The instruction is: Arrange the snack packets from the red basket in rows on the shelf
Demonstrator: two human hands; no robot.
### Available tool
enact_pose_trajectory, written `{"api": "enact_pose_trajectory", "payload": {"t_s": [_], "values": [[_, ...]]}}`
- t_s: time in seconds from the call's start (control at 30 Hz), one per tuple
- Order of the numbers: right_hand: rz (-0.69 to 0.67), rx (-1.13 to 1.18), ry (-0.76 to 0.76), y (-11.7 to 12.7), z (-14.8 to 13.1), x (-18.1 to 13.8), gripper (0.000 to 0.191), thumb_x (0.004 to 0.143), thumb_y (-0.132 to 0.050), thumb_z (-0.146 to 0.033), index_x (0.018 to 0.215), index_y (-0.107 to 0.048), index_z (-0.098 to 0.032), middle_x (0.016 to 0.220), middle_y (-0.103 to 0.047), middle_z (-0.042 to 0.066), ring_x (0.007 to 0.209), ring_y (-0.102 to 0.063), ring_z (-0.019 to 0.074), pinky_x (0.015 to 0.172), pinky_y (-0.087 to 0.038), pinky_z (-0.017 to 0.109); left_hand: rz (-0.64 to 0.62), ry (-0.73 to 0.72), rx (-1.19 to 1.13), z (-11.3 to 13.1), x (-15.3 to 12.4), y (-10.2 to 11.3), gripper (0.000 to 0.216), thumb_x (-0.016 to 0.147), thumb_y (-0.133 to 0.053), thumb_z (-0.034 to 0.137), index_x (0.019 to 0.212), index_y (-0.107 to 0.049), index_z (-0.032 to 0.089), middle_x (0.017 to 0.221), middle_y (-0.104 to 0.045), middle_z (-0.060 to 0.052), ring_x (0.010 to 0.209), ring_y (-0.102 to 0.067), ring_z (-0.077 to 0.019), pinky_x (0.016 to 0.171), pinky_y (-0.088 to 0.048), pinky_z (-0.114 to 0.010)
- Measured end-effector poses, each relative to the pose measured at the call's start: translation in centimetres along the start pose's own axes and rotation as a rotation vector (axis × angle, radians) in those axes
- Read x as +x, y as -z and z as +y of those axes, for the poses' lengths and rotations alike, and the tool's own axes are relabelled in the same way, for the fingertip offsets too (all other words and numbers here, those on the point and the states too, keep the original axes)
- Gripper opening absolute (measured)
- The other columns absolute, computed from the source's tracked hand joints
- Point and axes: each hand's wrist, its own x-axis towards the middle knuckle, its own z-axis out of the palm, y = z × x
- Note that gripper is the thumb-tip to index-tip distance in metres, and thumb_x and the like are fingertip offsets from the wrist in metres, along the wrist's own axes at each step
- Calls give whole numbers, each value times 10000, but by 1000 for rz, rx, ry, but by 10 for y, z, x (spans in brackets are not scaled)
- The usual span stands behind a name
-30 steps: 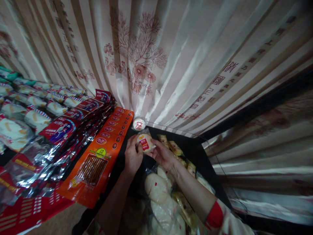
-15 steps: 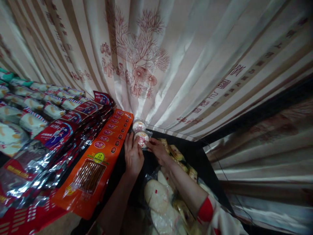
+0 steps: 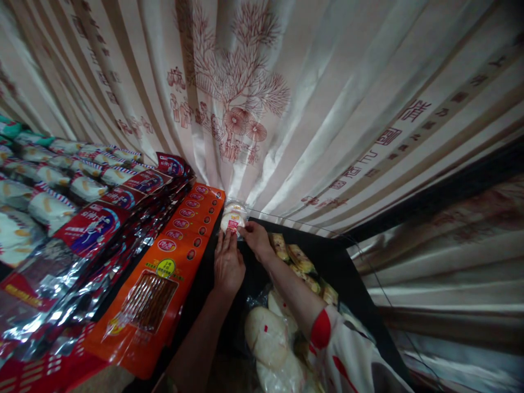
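A clear packet (image 3: 233,219) holding round white food, with a red label, lies at the far end of the dark table against the curtain. My left hand (image 3: 229,266) rests at its near edge, fingers stretched out flat, fingertips touching the label area. At the packet's right edge, my right hand (image 3: 257,240) pinches the clear wrapping between thumb and fingers. Just left of my hands runs a row of overlapping orange snack packets (image 3: 174,248). Whether another packet lies under this one is hard to see.
Yellow-gold packets (image 3: 302,259) and bagged round white breads (image 3: 268,335) lie to the right and near me. Dark red packets (image 3: 92,226), white wrapped breads (image 3: 51,204) and a red basket (image 3: 53,363) are at left. A printed curtain (image 3: 245,109) hangs behind; a thin cord (image 3: 370,275) runs at right.
The packet has moved slightly back, now overlapping the one behind it. My left hand has slid from its left side to its near edge; my right hand stays at its right edge.
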Motion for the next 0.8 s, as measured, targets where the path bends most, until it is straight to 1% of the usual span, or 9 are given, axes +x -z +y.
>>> {"api": "enact_pose_trajectory", "payload": {"t_s": [0.1,0.23,0.33,0.5,0.67,0.73,0.8], "values": [[16,-109,6,0,-3,0,207,777,-583,-343,879,-659,-180,828,-696,29,751,-623,154,682,-468,261,-7,-3,23,0,1,0,505,791,-388,58,1284,-497,85,1403,-453,-139,1361,-312,-255,1100,-325,-445],[39,-227,18,2,-11,-1,239,817,-548,-355,917,-660,-169,886,-703,60,800,-638,176,703,-462,272,-53,16,82,1,1,2,501,782,-392,60,1271,-503,56,1386,-463,-171,1345,-341,-263,1106,-295,-470],[44,-289,26,4,-15,1,260,832,-532,-368,933,-664,-167,906,-706,72,825,-646,196,698,-458,278,-56,17,106,2,0,2,477,791,-385,64,1246,-529,74,1374,-480,-162,1339,-356,-250,1111,-284,-468],[20,-320,18,5,-17,11,265,829,-538,-369,905,-677,-156,913,-710,84,835,-654,207,699,-459,279,-49,7,118,2,0,0,474,793,-390,67,1241,-539,106,1353,-505,-150,1321,-389,-236,1101,-295,-478],[82,-319,14,3,-17,18,242,818,-551,-381,886,-672,-183,911,-709,71,860,-654,204,719,-468,282,-51,17,113,3,0,1,461,793,-388,74,1224,-551,94,1349,-511,-148,1309,-406,-243,1104,-295,-466],[86,-312,6,2,-17,18,248,806,-564,-392,901,-657,-182,918,-705,73,865,-653,208,726,-471,291,-54,29,107,3,0,2,454,795,-390,76,1220,-553,82,1342,-516,-158,1306,-411,-243,1109,-291,-456],[84,-282,-12,3,-17,18,282,787,-589,-392,955,-629,-169,932,-701,80,872,-652,211,741,-473,301,-56,39,103,3,0,2,445,799,-398,78,1216,-554,71,1338,-517,-169,1303,-414,-245,1113,-287,-452]]}}
